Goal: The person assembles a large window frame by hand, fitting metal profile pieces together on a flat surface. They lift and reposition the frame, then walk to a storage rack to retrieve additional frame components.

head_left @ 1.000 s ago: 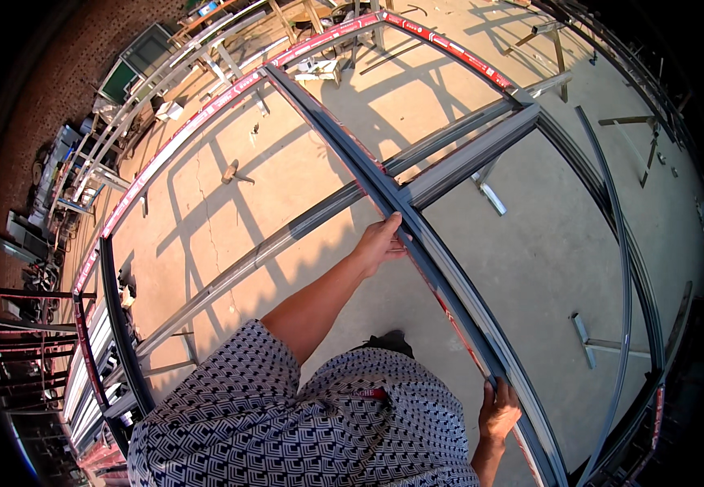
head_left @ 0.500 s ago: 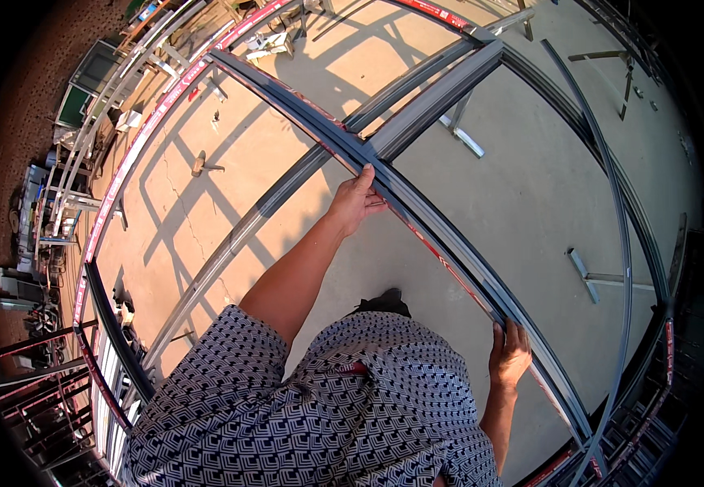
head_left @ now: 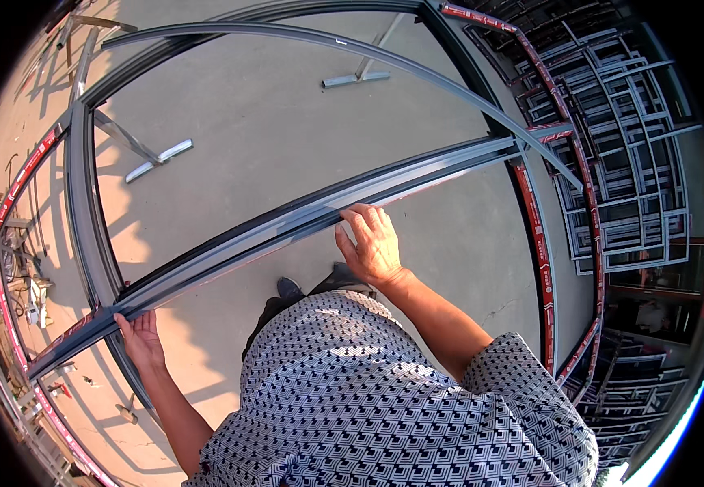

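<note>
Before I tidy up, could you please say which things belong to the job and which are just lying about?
In use:
grey bar, touched by left hand and right hand
grey crosspiece meeting it

Seemingly lying about:
hammer-like tool
stacked frames

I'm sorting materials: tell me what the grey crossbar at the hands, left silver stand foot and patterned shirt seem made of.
Grey crossbar: probably coated aluminium, satin; long grooves and soft highlights suggest it, though plastic is possible.
Left silver stand foot: bare or galvanised metal, likely steel, from its bright glint.
Patterned shirt: matte cloth, given its soft folds; fibre unclear.
</note>
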### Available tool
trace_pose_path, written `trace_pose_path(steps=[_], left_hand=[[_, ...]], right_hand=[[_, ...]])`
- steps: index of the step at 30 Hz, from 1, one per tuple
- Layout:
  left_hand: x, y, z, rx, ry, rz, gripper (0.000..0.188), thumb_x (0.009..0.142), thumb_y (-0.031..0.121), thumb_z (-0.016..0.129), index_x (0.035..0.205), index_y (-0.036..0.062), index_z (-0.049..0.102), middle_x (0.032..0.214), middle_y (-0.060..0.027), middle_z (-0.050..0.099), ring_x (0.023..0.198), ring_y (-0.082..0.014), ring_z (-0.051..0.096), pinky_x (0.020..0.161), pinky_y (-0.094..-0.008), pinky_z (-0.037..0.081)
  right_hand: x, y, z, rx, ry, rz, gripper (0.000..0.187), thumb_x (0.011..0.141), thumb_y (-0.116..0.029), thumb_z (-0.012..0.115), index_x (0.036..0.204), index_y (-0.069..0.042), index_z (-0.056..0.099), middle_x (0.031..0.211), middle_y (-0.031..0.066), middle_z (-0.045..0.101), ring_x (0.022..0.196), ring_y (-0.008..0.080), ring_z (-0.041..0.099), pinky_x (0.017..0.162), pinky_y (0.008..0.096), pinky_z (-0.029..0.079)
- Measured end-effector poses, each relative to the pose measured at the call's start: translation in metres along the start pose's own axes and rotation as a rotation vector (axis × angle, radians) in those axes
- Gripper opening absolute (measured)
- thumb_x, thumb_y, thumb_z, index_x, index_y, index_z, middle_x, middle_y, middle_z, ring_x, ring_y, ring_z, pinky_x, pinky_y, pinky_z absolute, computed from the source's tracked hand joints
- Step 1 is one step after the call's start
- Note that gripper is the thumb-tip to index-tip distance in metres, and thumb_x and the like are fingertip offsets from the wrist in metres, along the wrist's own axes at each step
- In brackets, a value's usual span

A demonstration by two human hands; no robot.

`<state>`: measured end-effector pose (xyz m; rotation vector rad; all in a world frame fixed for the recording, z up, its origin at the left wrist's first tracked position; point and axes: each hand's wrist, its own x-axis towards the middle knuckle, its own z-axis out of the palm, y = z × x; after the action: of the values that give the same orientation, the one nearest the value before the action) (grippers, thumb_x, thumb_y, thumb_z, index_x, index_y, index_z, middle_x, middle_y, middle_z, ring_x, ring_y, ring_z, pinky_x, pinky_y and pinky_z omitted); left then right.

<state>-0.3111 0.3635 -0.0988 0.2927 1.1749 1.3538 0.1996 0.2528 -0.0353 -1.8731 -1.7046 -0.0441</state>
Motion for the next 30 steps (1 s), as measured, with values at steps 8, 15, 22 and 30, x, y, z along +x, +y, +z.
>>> trace_pose_path(steps=[8, 15, 22, 30], left_hand=[[0.005, 0.009, 0.002, 0.008, 0.044, -0.034, 0.06, 0.111, 0.045, 0.055, 0.145, -0.0043, 0.051, 0.141, -0.0175, 0.058, 0.135, -0.0285, 0.058, 0.123, -0.0424, 0.047], [0.0, 0.011, 0.005, 0.083, 0.007, -0.012, 0.06, 0.112, 0.047, 0.051, 0.143, -0.0044, 0.052, 0.135, -0.0169, 0.06, 0.131, -0.0272, 0.059, 0.122, -0.0397, 0.047], [0.012, 0.017, -0.017, 0.16, 0.088, -0.059, 0.066, 0.107, 0.056, 0.058, 0.138, -0.0026, 0.055, 0.135, -0.0155, 0.06, 0.132, -0.026, 0.058, 0.119, -0.0381, 0.046], [0.014, 0.02, -0.022, 0.217, 0.09, -0.084, 0.064, 0.103, 0.06, 0.063, 0.126, 0.0002, 0.062, 0.12, -0.0108, 0.067, 0.117, -0.0224, 0.065, 0.106, -0.0357, 0.053]], right_hand=[[-0.022, 0.113, -0.007, 0.24, 0.354, 1.14, 0.061, 0.102, -0.051, 0.067, 0.125, 0.005, 0.057, 0.117, 0.0159, 0.062, 0.098, 0.0211, 0.063, 0.086, 0.0387, 0.056], [0.01, 0.184, -0.022, 0.856, 0.394, 1.284, 0.06, 0.107, -0.055, 0.058, 0.113, 0.004, 0.062, 0.098, 0.0137, 0.069, 0.082, 0.0213, 0.068, 0.078, 0.0373, 0.061], [0.018, 0.177, -0.025, 0.916, 0.421, 1.297, 0.049, 0.108, -0.048, 0.059, 0.108, 0.0, 0.063, 0.09, 0.0101, 0.069, 0.075, 0.0178, 0.067, 0.076, 0.0355, 0.062], [0.018, 0.179, -0.026, 0.944, 0.408, 1.308, 0.052, 0.107, -0.048, 0.06, 0.116, 0.002, 0.063, 0.098, 0.0122, 0.072, 0.083, 0.0197, 0.072, 0.084, 0.0377, 0.063]])
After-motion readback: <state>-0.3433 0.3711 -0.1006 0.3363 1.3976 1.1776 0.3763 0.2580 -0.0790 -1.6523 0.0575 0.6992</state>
